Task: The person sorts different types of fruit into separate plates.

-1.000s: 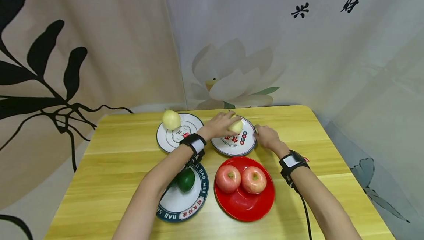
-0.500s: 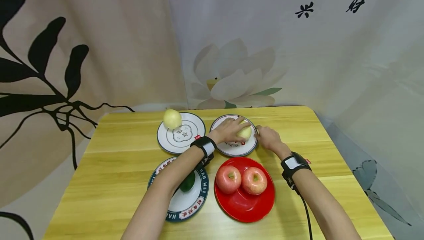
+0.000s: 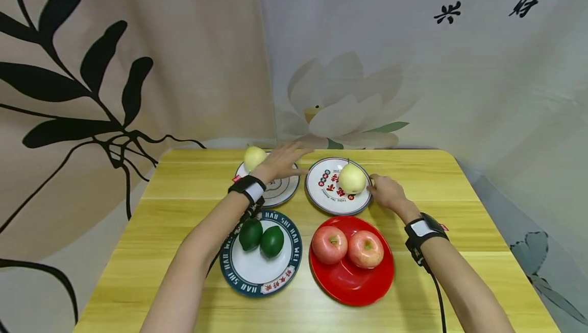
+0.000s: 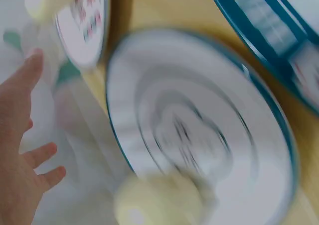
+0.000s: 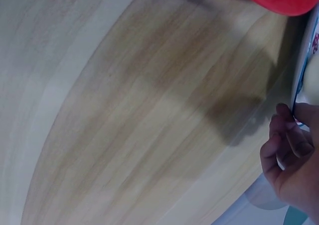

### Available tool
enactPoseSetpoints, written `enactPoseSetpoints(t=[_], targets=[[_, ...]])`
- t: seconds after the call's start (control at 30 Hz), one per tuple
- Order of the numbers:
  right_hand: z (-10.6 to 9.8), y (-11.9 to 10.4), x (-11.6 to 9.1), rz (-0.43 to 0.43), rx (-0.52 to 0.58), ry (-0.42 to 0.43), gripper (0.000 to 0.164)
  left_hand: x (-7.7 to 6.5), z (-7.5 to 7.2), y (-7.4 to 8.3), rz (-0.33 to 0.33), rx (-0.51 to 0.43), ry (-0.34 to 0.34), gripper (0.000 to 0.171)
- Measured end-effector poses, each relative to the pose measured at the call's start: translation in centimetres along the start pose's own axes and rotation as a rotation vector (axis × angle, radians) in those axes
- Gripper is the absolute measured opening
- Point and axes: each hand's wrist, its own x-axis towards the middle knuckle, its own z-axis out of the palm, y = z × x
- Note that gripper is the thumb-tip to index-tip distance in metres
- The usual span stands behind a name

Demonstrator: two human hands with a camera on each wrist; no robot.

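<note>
My left hand (image 3: pixel 284 162) hovers over the right side of the left white plate (image 3: pixel 282 192), fingers spread and holding nothing. A round pale yellow pear (image 3: pixel 254 158) sits at the back left of that plate, blurred in the left wrist view. The thumb and a fingertip of my right hand (image 3: pixel 388 190) pinch the right rim of the other white plate (image 3: pixel 321 195), which has red lettering. On this plate, near its right side, rests a second pale yellow pear (image 3: pixel 352 179) with its stem up. In the right wrist view, my right hand (image 5: pixel 296 150) grips the plate's edge.
In front stands a red plate (image 3: pixel 353 292) with two red apples (image 3: pixel 329 244). Left of it, a green-rimmed plate (image 3: pixel 257 274) holds two dark green oval fruits (image 3: pixel 272 241). The wooden table (image 3: pixel 441 195) ends at a printed curtain (image 3: pixel 184 67) behind.
My left hand has let go of the right-hand pear and moved left, fingers opening. That pear now sits on the right white plate. My right hand stays at the plate's rim. The head view shifted slightly.
</note>
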Motion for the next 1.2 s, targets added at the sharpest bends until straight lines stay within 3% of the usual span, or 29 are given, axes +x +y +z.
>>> enactPoseSetpoints(t=[0.13,0.27,0.4,0.53,0.7,0.83,1.2], targets=[[0.0,0.1,-0.1,0.011,0.011,-0.005,0.045,-3.0,-0.6,-3.7,-0.148,0.006,-0.013,0.068],[0.1,0.4,-0.2,0.015,0.005,-0.001,0.045,-5.2,0.0,-6.0,-0.260,0.010,-0.061,0.071],[0.1,0.6,-0.4,0.019,0.003,-0.006,0.045,-6.1,0.8,-7.0,-0.314,-0.020,-0.080,0.070],[-0.1,0.5,-0.5,0.014,0.009,-0.009,0.045,-5.9,0.9,-7.2,-0.303,-0.024,-0.054,0.067],[0.0,0.2,-0.1,0.005,-0.001,-0.003,0.046,-4.9,-0.1,-6.2,-0.246,-0.037,-0.033,0.068],[0.1,0.1,0.0,0.016,-0.005,-0.002,0.045,-3.2,-0.7,-4.2,-0.178,-0.074,-0.042,0.070],[-0.1,0.1,-0.3,0.009,-0.012,0.013,0.045,1.5,0.5,1.5,-0.002,-0.048,-0.075,0.065]])
